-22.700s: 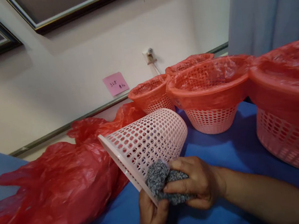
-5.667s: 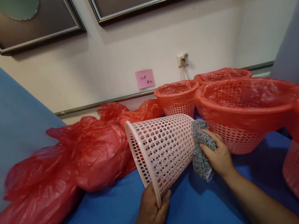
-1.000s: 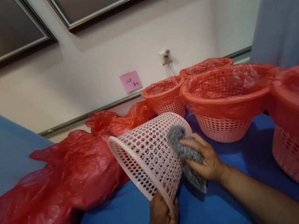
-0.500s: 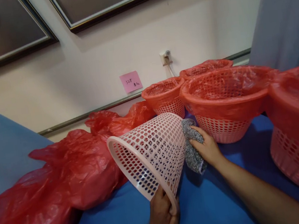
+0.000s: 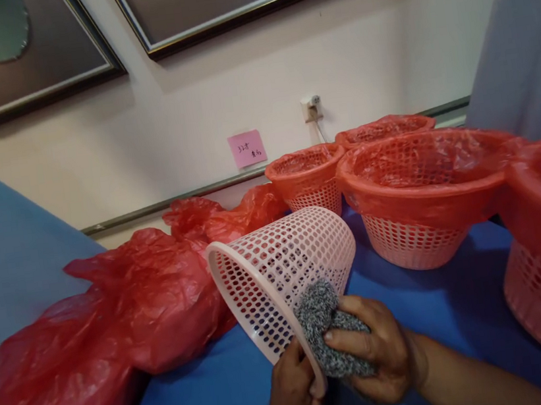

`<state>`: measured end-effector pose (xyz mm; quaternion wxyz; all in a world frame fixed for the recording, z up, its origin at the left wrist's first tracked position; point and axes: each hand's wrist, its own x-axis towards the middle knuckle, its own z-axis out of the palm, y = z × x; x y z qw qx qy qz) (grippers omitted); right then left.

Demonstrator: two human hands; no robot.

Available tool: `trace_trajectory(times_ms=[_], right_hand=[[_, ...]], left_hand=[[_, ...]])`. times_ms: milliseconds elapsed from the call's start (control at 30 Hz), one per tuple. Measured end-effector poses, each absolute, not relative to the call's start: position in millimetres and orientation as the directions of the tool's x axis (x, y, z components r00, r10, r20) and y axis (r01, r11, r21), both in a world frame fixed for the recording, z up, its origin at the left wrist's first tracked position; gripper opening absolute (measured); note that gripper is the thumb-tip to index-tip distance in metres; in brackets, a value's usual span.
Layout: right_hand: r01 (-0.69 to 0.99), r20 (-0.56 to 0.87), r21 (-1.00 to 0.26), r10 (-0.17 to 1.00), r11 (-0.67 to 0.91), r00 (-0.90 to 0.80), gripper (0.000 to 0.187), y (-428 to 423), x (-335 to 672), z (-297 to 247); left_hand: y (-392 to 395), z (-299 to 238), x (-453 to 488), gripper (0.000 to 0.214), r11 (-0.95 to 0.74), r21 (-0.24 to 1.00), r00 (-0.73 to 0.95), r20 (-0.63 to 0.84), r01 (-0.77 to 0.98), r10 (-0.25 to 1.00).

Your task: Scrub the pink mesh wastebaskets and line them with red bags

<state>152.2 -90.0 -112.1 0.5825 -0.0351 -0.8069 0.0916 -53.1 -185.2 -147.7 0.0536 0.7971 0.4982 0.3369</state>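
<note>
Right hand (image 5: 377, 354): fingers curled tight round a bunched grey cloth (image 5: 322, 328), pressing it onto the outer wall of the pink mesh basket (image 5: 288, 260), just below the rim.

Left hand (image 5: 291, 402): closed on the near edge of the rim, thumb side against the wall, touching the cloth. The two hands sit right beside each other.

The basket lies on its side on the blue table (image 5: 216, 395). Its open mouth faces left and toward the camera, its base points away to the right. No liner in it.

Step in hand, as I read it: wiping the outside wall at the rim end. The base end is away from both hands.

Any further pass calls for the left hand pinning the rim, since a basket on its side can roll. The open mesh could snag the cloth, so light pressure.

Around it:
- crumpled red plastic bags (image 5: 118, 329) to the left, touching the basket
- red-lined baskets (image 5: 415, 203) upright behind and to the right
- pink note (image 5: 247, 148) and wall socket (image 5: 310, 107) on the wall behind
</note>
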Motion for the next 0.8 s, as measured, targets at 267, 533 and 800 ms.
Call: trace_trajectory(times_ms=[267, 533, 800], right_hand=[[-0.055, 0.929, -0.194, 0.166, 0.979, -0.331, 0.069, -94, 148, -118], [-0.026, 0.940, -0.144, 0.129, 0.989, -0.315, 0.065, -88, 152, -118], [0.202, 0.802, -0.575, 0.595, 0.793, -0.056, 0.055, -57, 161, -122]], left_hand=[[-189, -127, -45, 0.026, -0.437, 0.451, 0.230, 0.443, 0.778, 0.866], [-190, -89, -21, 0.052, -0.433, 0.643, 0.071, 0.508, 0.632, 0.858], [-191, -103, -43, 0.043, -0.408, 0.602, 0.089, 0.487, 0.687, 0.869]])
